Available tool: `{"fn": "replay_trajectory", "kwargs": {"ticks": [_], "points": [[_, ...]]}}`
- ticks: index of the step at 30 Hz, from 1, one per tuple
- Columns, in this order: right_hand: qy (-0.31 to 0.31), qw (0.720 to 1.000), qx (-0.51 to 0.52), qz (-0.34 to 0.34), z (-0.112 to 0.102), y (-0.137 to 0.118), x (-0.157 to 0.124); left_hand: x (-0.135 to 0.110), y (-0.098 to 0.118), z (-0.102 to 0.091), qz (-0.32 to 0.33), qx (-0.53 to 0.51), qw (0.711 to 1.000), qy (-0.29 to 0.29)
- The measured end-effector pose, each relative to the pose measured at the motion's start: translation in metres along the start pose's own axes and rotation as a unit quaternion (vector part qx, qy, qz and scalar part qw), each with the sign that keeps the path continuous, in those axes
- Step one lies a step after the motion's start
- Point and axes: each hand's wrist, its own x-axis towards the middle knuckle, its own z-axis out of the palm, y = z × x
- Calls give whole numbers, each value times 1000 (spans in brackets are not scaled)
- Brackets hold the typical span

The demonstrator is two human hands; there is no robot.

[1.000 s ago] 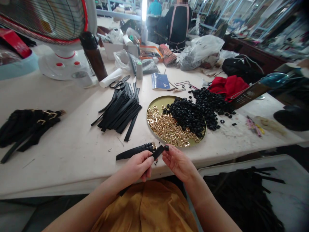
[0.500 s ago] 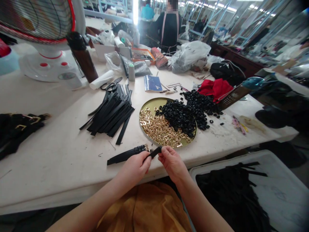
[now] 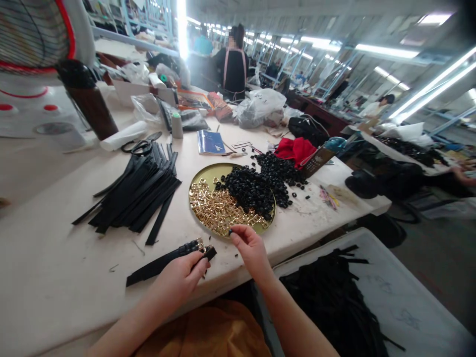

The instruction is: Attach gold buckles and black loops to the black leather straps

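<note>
My left hand (image 3: pixel 185 275) is closed round a black strap (image 3: pixel 211 253), whose short end sticks out past the fingers. Beside it on the table lie finished-looking black straps (image 3: pixel 159 264) with gold buckles (image 3: pixel 202 245) at one end. My right hand (image 3: pixel 250 248) is at the near rim of a round gold tray (image 3: pixel 270 225), thumb and forefinger pinched on a small black piece (image 3: pixel 230 231), probably a strap loop. Gold buckles (image 3: pixel 213 206) fill the tray's near left part. Small black loops (image 3: pixel 247 188) are heaped on its right side and spill onto the table behind.
Loose black straps (image 3: pixel 136 193) lie left of the tray, with scissors (image 3: pixel 143 145) behind them. A blue booklet (image 3: pixel 210 142), red cloth (image 3: pixel 295 150), brown bottle (image 3: pixel 91 106) and fan (image 3: pixel 33 37) stand further back. A white bin (image 3: pixel 401 292) of black straps sits right, below the table edge.
My right hand has let go of the strap's end and moved away to the tray rim, now pinching a small black piece. My left hand keeps the strap. The view has swung right and up.
</note>
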Motion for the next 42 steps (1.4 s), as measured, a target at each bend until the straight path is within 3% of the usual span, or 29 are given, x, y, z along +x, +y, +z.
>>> {"fn": "replay_trajectory", "kwargs": {"ticks": [2, 5, 10, 14, 18, 19, 21, 23, 24, 27, 31, 34, 38, 42], "points": [[32, 990, -121, -61, -15, 7, 17, 0, 0, 0, -12, -11, 1000, 5], [53, 952, -276, -120, -38, 13, 42, 0, -4, -1, -19, -16, 1000, 7], [121, 880, -440, -132, -59, 8, 88, -2, -5, 0, -29, -15, 999, 5], [117, 877, -453, -111, -60, 6, 119, -3, 0, 1, -31, -21, 999, 1], [110, 887, -436, -106, -58, 2, 119, -6, -1, -2, -44, -53, 998, -5], [103, 895, -422, -106, -56, 0, 113, -6, -1, -3, -46, -68, 997, -6], [72, 938, -328, -89, -48, -6, 95, -6, -1, -5, -47, -110, 993, -8], [11, 994, -110, -27, -33, -14, 71, -4, 0, -6, -45, -162, 986, -9], [-25, 1000, 6, 18, -24, -18, 58, -2, 1, -6, -44, -185, 982, -8], [-111, 955, 233, 147, 3, -29, 25, 0, 5, -8, -28, -206, 978, 6], [-137, 900, 328, 253, 25, -38, 2, -4, 6, -13, 11, -155, 986, 64], [-139, 896, 321, 275, 31, -37, -4, -9, 5, -17, 18, -133, 987, 92], [-140, 916, 290, 238, 34, -29, -10, -13, 3, -17, 27, -138, 987, 79], [-79, 905, 341, 241, 38, -24, -15, -14, 3, -13, 26, -124, 988, 91]]}}
